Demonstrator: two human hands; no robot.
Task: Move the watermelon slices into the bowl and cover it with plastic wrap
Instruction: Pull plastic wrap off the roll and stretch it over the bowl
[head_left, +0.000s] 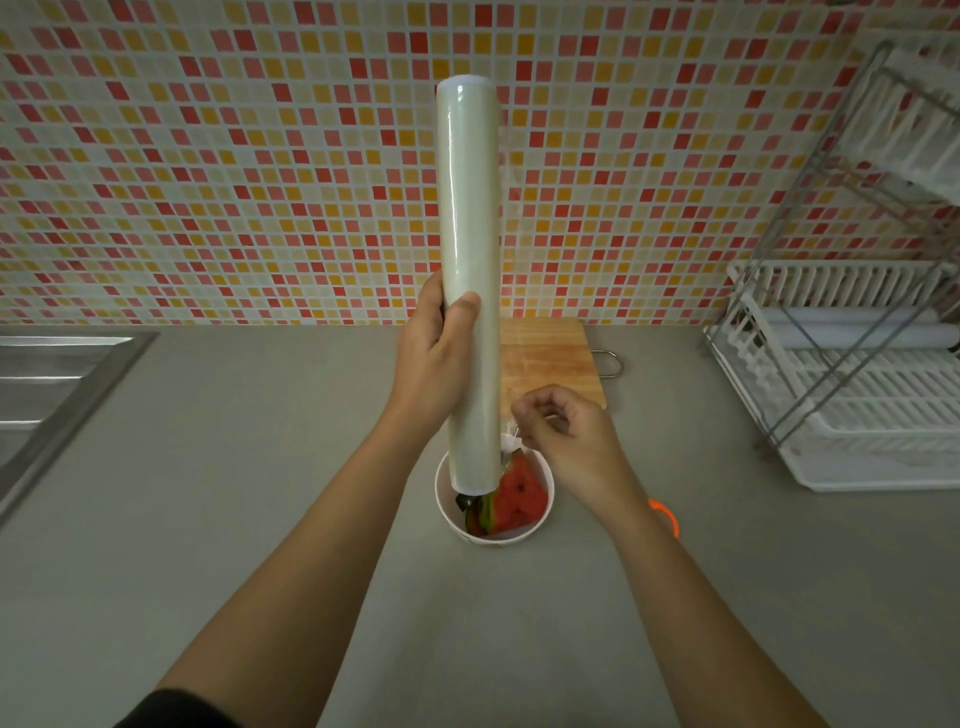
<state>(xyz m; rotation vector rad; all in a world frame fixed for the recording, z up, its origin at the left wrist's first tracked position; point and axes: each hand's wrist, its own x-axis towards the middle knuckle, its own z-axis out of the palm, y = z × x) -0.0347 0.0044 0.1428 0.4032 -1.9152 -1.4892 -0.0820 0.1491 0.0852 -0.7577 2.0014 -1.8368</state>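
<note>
A long pale roll of plastic wrap (470, 249) stands upright in front of me, its lower end hanging over the white bowl (540, 512). My left hand (434, 358) grips the roll around its lower half. Red watermelon slices (522, 501) with green rind lie inside the bowl, partly hidden by the roll. My right hand (566, 436) is just right of the roll above the bowl, with its fingertips pinched on the loose clear edge of the film (511, 441).
A wooden cutting board (550, 358) lies behind the bowl by the tiled wall. A white dish rack (857, 384) stands at the right, a steel sink (57, 384) at the left. An orange object (667, 514) peeks out beside my right wrist. All rest on a grey counter (234, 467).
</note>
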